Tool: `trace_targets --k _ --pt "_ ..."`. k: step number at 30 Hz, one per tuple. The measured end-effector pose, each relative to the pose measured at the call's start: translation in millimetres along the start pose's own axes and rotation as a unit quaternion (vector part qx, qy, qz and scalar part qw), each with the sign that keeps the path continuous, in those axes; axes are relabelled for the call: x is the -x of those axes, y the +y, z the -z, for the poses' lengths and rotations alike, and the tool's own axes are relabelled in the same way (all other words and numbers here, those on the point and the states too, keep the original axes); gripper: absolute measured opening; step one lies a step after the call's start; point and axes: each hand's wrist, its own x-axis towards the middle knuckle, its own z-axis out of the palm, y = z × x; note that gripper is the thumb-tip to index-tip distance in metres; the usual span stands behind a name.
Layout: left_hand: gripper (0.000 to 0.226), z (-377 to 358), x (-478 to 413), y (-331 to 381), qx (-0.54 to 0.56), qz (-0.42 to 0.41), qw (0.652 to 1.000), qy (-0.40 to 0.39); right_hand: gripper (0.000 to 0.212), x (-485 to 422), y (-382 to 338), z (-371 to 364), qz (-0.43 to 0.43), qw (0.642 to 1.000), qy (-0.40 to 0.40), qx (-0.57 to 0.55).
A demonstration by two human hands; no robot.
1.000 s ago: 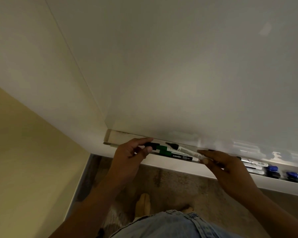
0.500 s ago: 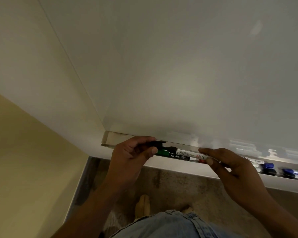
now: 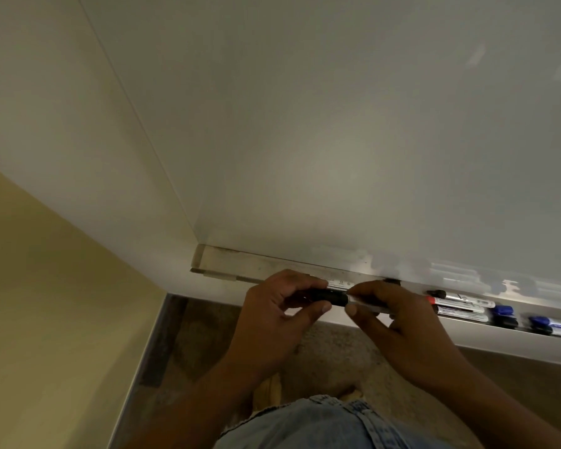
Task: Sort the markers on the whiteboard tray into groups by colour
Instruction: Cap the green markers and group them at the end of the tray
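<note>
Both hands hold one black-capped marker (image 3: 337,299) just in front of the whiteboard tray (image 3: 240,268). My left hand (image 3: 279,315) pinches the black cap end; my right hand (image 3: 399,325) grips the white barrel. Behind my fingers another marker (image 3: 339,282) lies in the tray, mostly hidden. To the right in the tray lie a black-tipped marker (image 3: 457,296), a red-tipped marker (image 3: 450,302) and a third white-barrelled marker (image 3: 463,314) side by side. Two blue-capped markers (image 3: 504,314) (image 3: 551,327) lie further right.
The whiteboard (image 3: 337,140) rises directly behind the tray. The tray's left end (image 3: 201,264) holds nothing. A cream wall (image 3: 46,303) stands at the left, and carpeted floor (image 3: 331,358) and my jeans (image 3: 321,422) show below.
My hands have come closer together on the black marker and lifted it off the tray. The green marker seen earlier is now hidden behind my fingers.
</note>
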Motion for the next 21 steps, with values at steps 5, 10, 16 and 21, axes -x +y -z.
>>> trace_targets --k 5,10,16,21 --pt "0.027 -8.4 5.4 6.5 -0.055 -0.066 0.996 -0.023 0.065 -6.0 -1.2 -7.9 -0.033 0.995 0.005 0.092" --pt "0.026 -9.6 6.0 9.3 -0.087 -0.110 0.989 -0.038 0.077 -6.8 -0.5 -11.8 -0.042 0.991 0.024 0.124" --pt "0.031 -12.1 4.2 9.7 -0.089 -0.121 0.989 -0.018 0.071 -9.1 -0.6 -11.8 -0.028 0.993 0.047 0.101" --pt "0.030 -14.9 1.6 7.7 -0.088 -0.132 0.987 -0.014 0.066 -10.0 2.2 -14.8 -0.027 0.991 0.072 0.111"
